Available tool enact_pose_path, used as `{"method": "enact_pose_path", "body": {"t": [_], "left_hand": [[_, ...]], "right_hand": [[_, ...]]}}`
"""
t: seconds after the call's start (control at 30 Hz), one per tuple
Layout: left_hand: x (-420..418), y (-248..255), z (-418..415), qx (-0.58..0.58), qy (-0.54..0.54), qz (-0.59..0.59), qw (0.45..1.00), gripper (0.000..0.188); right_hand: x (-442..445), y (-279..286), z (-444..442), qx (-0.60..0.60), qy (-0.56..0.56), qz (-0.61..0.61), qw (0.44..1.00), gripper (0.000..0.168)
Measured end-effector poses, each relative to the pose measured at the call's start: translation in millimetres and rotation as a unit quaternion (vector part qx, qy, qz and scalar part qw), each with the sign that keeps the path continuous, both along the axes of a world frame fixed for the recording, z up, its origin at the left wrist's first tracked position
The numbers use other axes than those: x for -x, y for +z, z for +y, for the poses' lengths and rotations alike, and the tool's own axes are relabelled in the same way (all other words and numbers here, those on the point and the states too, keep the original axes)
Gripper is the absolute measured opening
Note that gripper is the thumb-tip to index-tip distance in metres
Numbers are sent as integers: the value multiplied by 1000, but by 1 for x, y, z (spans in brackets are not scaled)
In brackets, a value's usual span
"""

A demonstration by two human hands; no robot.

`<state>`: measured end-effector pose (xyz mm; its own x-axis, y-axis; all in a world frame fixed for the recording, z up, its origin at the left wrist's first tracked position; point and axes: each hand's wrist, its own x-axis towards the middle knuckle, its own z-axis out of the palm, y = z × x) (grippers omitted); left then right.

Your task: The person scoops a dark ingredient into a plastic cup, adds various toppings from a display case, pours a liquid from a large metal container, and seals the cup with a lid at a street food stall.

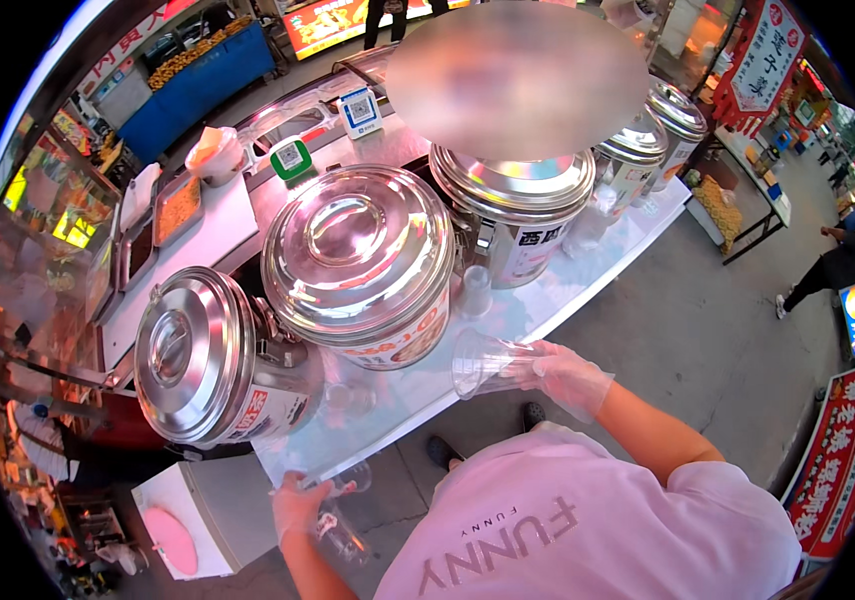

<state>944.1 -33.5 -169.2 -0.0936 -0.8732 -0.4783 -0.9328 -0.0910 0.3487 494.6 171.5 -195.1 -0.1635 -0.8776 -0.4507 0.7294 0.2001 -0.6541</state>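
Observation:
My right hand (pixel 574 380), in a thin clear glove, holds nested clear plastic cups (pixel 476 365) by their narrow end. Their wide mouth points left, above the front edge of a white counter (pixel 405 390). At the counter's near left corner, my gloved left hand (pixel 300 504) grips clear plastic cupware (pixel 341 534); how many pieces it is, I cannot tell. Steel insulated barrels stand beyond my hands: a tilted-looking one (pixel 199 360) at left, a large one (pixel 360 255) in the middle, and another (pixel 514 202) to its right. A small upturned-looking clear cup (pixel 475 292) stands between two barrels.
More steel barrels (pixel 671 120) line the far right end. Two code stands (pixel 292 159) and food trays (pixel 176 210) sit behind. A white box with a pink disc (pixel 169 540) is at lower left. A walking person (pixel 840 262) is on the right. A blurred oval covers the top middle.

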Motion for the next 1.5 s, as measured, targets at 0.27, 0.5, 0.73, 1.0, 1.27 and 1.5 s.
{"method": "enact_pose_path", "body": {"t": [0.27, 0.5, 0.73, 1.0, 1.27, 1.5], "left_hand": [[74, 0, 88, -71, 277, 578, 764, 43], [227, -18, 106, -186, 77, 825, 529, 48], [357, 40, 97, -236, 76, 774, 583, 58], [430, 110, -5, -166, -183, 666, 704, 89], [470, 184, -161, -179, -164, 587, 772, 71], [454, 172, -341, -87, -230, 441, 863, 65]], "right_hand": [[75, 7, 23, 106, -8, -45, 993, 63], [147, 53, 13, 188, 31, -16, 982, 68], [182, 65, -14, 163, 29, 52, 985, 71], [217, 126, -87, 289, 79, 384, 873, 113], [245, 198, -245, 238, 3, 251, 938, 85], [274, 123, -431, 202, -61, 287, 934, 90]]}}
